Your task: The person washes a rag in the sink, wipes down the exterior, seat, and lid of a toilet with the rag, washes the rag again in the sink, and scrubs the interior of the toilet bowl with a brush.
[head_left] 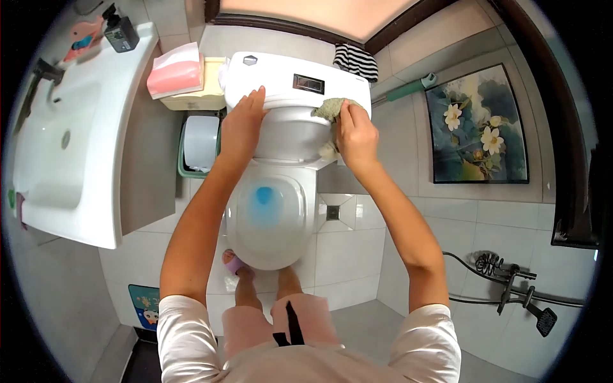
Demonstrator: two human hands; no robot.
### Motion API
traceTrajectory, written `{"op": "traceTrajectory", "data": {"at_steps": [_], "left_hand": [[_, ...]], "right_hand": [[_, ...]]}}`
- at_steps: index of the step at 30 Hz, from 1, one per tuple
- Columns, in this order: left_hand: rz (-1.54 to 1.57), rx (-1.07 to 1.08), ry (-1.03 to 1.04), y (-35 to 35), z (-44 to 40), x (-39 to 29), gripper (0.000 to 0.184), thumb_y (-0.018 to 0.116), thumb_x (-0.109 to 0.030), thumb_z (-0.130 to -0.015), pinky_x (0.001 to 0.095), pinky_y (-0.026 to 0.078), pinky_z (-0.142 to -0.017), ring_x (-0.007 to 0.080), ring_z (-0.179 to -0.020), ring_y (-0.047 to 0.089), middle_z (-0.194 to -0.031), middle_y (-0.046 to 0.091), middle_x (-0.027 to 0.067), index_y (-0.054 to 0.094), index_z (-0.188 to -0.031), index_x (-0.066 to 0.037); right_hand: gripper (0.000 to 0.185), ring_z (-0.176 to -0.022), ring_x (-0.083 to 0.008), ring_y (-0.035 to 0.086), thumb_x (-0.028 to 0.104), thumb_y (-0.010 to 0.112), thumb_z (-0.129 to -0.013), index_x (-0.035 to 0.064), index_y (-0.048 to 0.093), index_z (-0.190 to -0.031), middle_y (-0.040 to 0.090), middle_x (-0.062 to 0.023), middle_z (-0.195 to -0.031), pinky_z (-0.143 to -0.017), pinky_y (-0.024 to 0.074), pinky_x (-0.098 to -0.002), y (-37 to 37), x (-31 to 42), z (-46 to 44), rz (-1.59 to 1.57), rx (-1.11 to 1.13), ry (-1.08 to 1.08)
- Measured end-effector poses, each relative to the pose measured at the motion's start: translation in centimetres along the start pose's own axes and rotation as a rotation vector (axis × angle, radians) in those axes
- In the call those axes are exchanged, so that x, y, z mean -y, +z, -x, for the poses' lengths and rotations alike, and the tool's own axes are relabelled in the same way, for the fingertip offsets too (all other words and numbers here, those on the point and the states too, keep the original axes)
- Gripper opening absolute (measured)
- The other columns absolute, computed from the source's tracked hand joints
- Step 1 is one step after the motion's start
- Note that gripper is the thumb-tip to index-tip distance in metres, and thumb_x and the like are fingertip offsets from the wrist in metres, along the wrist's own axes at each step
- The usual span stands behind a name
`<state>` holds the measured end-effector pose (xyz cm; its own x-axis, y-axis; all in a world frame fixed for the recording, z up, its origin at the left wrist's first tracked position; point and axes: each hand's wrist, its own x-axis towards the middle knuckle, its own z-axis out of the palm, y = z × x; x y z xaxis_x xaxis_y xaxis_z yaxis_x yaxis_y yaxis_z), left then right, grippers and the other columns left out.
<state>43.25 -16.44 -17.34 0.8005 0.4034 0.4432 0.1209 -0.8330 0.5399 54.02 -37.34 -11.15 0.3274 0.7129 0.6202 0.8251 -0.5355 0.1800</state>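
Note:
A white toilet tank (281, 73) with a dark flush button (309, 83) stands ahead of me. My right hand (357, 134) is closed on a greenish cloth (329, 109), which lies against the tank's front edge at its right side. Toward the tank's left side is my left hand (244, 122), its fingers stretched out together at the lid's front edge, with nothing seen in it. Below both hands the toilet bowl (271, 223) is uncovered, with blue liquid inside, and its lid (290, 137) is raised against the tank.
A white sink (96, 137) fills the left side. Pink tissue packs (175, 71) rest beside the tank, above a bin (200, 143). A striped cloth (356, 62) and a green-handled tool (405, 89) are behind right. A flower picture (477, 127) and shower fittings (511, 287) are at right.

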Motion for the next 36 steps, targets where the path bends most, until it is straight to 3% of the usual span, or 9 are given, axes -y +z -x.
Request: {"op": "traceTrajectory", "data": {"at_steps": [6,8,13,20,27,30,32,33,36], "left_hand": [[0.051,-0.007,0.031,0.4,0.3,0.3,0.047,0.06,-0.01,-0.088,0.0382,0.052,-0.079,0.0288,-0.101,0.061,-0.112,0.062,0.011,0.047,-0.133,-0.009],[0.129,-0.016,0.047,-0.2,0.1,0.5,0.049,0.061,-0.014,-0.087,0.0402,0.051,-0.075,0.0278,-0.096,0.062,-0.103,0.062,0.01,0.047,-0.133,-0.008],[-0.073,0.03,0.121,-0.9,-0.1,-0.2,0.045,0.062,-0.012,-0.085,0.0397,0.049,-0.066,0.0267,-0.083,0.061,-0.089,0.059,0.0069,0.052,-0.129,-0.008],[0.065,0.119,0.05,-1.0,-0.2,-0.1,0.053,0.061,-0.007,-0.087,0.039,0.05,-0.07,0.0314,-0.088,0.062,-0.104,0.063,0.01,0.044,-0.137,-0.011],[0.003,0.104,0.0,-0.4,-0.1,0.0,0.047,0.059,-0.006,-0.088,0.0382,0.051,-0.072,0.0314,-0.09,0.063,-0.106,0.063,0.0108,0.048,-0.134,-0.01],[0.061,0.044,0.016,-0.1,0.1,0.7,0.046,0.058,-0.01,-0.089,0.0383,0.051,-0.07,0.03,-0.088,0.062,-0.102,0.062,0.01,0.049,-0.133,-0.009],[0.119,-0.038,0.031,-0.6,-0.1,1.0,0.045,0.057,-0.014,-0.089,0.0385,0.051,-0.067,0.0284,-0.085,0.062,-0.097,0.061,0.0091,0.049,-0.133,-0.009],[0.059,0.049,0.036,-1.4,-0.5,0.7,0.046,0.057,-0.012,-0.088,0.039,0.051,-0.066,0.0289,-0.084,0.062,-0.096,0.061,0.0092,0.05,-0.133,-0.01],[0.001,0.113,0.074,-1.0,-0.4,0.4,0.047,0.059,-0.01,-0.086,0.04,0.051,-0.065,0.0299,-0.082,0.062,-0.095,0.061,0.0093,0.05,-0.132,-0.01]], "right_hand": [[0.026,-0.074,-0.023,0.057,0.004,0.061,-0.073,-0.0028,0.062,-0.098,0.055,-0.0074,-0.082,-0.064,0.0506,-0.0345,2.9,6.3,-3.6,-0.518,0.03,0.026],[0.023,-0.08,-0.0218,0.057,0.007,0.057,-0.074,0.0017,0.06,-0.096,0.054,-0.0063,-0.082,-0.067,0.0499,-0.0346,4.1,10.0,-4.7,-0.107,0.075,-0.119],[0.024,-0.083,-0.0219,0.058,0.01,0.058,-0.073,0.0047,0.06,-0.096,0.055,-0.0062,-0.083,-0.066,0.0503,-0.0337,1.3,3.3,-2.8,-0.096,0.085,-0.136],[0.031,-0.079,-0.0266,0.062,0.005,0.069,-0.073,0.001,0.062,-0.102,0.06,-0.0094,-0.091,-0.06,0.0527,-0.0381,-1.3,-3.0,3.3,-0.026,0.146,0.217],[0.027,-0.073,-0.0291,0.061,0.0,0.066,-0.071,-0.0012,0.063,-0.098,0.06,-0.0124,-0.087,-0.06,0.0515,-0.0378,1.6,3.6,-2.2,-0.212,-0.092,-0.016],[0.014,-0.074,-0.0284,0.06,0.008,0.06,-0.082,0.0002,0.059,-0.093,0.059,-0.0121,-0.086,-0.061,0.0506,-0.0391,4.5,8.9,-4.4,-0.407,0.238,0.162],[0.008,-0.076,-0.0259,0.06,0.012,0.057,-0.082,0.0067,0.056,-0.088,0.06,-0.01,-0.088,-0.062,0.0505,-0.0363,5.0,10.3,-5.1,0.043,0.0,-0.257],[0.008,-0.076,-0.0259,0.06,0.012,0.057,-0.082,0.0067,0.056,-0.088,0.06,-0.01,-0.088,-0.062,0.0505,-0.0363,4.5,9.8,-5.1,0.039,0.0,-0.26],[0.012,-0.077,-0.0245,0.06,0.012,0.057,-0.082,0.0071,0.058,-0.093,0.06,-0.0091,-0.088,-0.062,0.0507,-0.0354,2.2,5.9,-3.9,-0.378,0.198,0.086]]}}
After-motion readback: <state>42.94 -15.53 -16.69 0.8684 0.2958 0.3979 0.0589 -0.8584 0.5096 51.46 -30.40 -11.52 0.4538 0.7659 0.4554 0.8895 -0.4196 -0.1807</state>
